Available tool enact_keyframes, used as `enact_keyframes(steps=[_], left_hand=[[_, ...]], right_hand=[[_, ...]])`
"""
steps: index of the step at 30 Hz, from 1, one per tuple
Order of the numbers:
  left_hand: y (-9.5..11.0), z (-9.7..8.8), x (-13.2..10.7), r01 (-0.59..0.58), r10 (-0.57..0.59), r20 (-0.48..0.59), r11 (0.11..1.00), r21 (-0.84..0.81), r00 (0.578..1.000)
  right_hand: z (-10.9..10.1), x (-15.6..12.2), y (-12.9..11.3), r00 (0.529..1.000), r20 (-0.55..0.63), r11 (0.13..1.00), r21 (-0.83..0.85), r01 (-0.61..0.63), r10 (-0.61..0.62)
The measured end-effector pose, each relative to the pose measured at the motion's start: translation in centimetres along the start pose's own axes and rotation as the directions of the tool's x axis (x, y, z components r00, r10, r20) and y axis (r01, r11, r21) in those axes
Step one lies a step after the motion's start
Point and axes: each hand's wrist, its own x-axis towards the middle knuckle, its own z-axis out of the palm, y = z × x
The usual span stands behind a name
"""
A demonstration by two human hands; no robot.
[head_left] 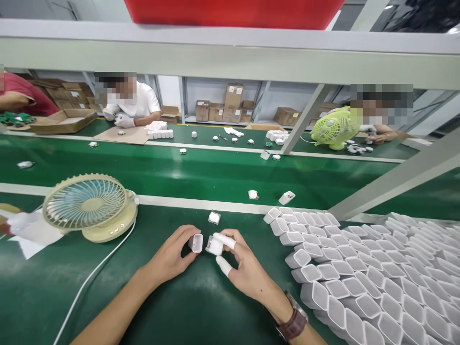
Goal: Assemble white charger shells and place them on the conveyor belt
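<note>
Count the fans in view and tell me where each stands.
2. A cream fan stands on the near green table, to the left of the left hand; a yellow-green fan stands on the far bench, toward the right. Others may be hidden.

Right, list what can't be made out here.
Head view:
- Back of the case: hidden by the left hand.
- Right side of the part: covered by the right hand.
- Top of the red bin: cut off by the upper edge.
- Details of far pieces: too small.

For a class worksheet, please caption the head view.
Left hand holds a hollow white plastic casing; right hand holds a blocky white part.
</note>
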Motion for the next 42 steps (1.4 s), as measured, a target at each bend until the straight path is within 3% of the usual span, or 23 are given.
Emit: enact_keyframes(steps=[5,13,29,42], left_hand=[[-0.25,0.34,-0.18,-0.049,0.05,-0.024,0.998,0.028,0.998],[-0.47,0.72,-0.29,-0.111,0.115,-0.038,0.99,0.086,0.993],[-0.58,0.82,-0.33,-0.14,0.144,-0.036,0.986,0.092,0.989],[-0.62,0.83,-0.31,-0.139,0.143,-0.027,0.985,0.103,0.989]], right_hand=[[0.38,-0.69,-0.82,0.996,0.003,0.968,-0.237,0.086,-0.088],[0.61,-0.88,-0.4,0.979,0.028,0.897,-0.396,0.195,-0.2],[0.6,-0.97,-0.7,0.954,0.094,0.807,-0.514,0.292,-0.285],[0.47,-0.75,-1.25,0.944,0.097,0.786,-0.532,0.316,-0.314]])
